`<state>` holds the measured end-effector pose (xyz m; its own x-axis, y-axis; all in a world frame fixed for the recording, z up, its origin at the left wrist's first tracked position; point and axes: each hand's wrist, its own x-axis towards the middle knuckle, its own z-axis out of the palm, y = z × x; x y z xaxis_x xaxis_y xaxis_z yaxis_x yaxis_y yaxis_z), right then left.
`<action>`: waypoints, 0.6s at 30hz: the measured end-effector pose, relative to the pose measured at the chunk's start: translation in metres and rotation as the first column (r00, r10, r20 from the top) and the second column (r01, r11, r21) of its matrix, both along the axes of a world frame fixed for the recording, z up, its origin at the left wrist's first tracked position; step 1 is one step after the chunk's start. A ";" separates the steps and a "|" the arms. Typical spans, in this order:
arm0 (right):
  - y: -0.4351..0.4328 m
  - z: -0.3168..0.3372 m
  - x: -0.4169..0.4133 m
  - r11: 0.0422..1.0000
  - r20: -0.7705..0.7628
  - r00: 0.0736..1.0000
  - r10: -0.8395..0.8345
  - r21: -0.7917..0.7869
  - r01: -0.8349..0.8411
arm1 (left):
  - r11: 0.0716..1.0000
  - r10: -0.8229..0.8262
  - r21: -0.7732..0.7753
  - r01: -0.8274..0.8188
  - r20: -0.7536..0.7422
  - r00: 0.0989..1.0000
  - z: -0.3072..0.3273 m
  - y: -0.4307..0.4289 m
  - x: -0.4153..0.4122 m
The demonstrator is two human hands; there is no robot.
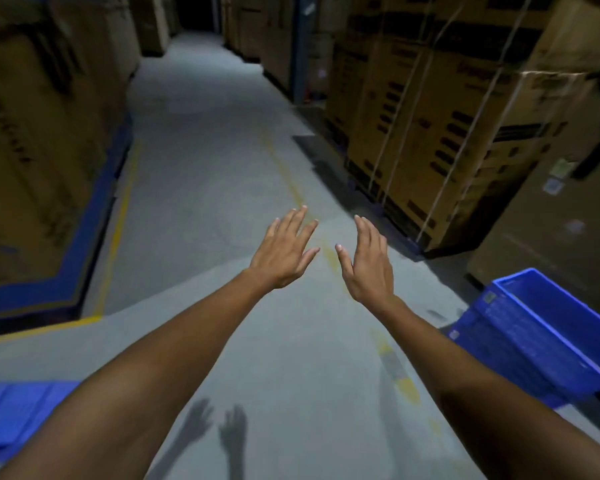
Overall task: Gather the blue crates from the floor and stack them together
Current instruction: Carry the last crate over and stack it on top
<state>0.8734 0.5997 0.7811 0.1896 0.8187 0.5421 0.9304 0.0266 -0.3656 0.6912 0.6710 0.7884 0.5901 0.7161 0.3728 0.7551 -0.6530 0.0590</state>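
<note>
Reaching out over the floor (222, 168), the left hand (284, 252) and right hand (369, 263) are both flat and spread wide, holding nothing. They are near each other but not touching. Their shadows fall on the floor near the bottom edge.

A blue crate (548, 327) sits at the right edge of the floor, well apart from the hands. It looks tilted, and its open top shows. The right side of it is cut off, and its low part is dark, so I cannot tell if it sits on another crate.

Another blue thing (18, 414) shows at the bottom left corner. The left arm hides part of it and it is cut off, so I cannot tell if it is a crate.

Tall boxes (440, 133) stand along the right side, with straps around them. More boxes (35, 133) stand on the left, blurry and dark. The words on them are too blurry to read. The far end of the floor is too dark to see.
</note>
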 end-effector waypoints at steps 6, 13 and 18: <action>-0.051 -0.058 -0.106 0.969 -0.044 0.974 0.220 -0.108 -0.224 | 0.969 0.191 -0.140 -0.203 -0.091 0.977 -0.049 -0.095 -0.129; -0.090 -0.076 -0.258 0.855 -0.054 0.891 0.451 -0.260 -0.448 | 0.870 0.454 -0.156 -0.468 -0.118 0.883 -0.059 -0.178 -0.281; -0.116 -0.073 -0.366 0.778 -0.050 0.826 0.562 -0.306 -0.548 | 0.791 0.577 -0.155 -0.592 -0.132 0.806 -0.055 -0.231 -0.389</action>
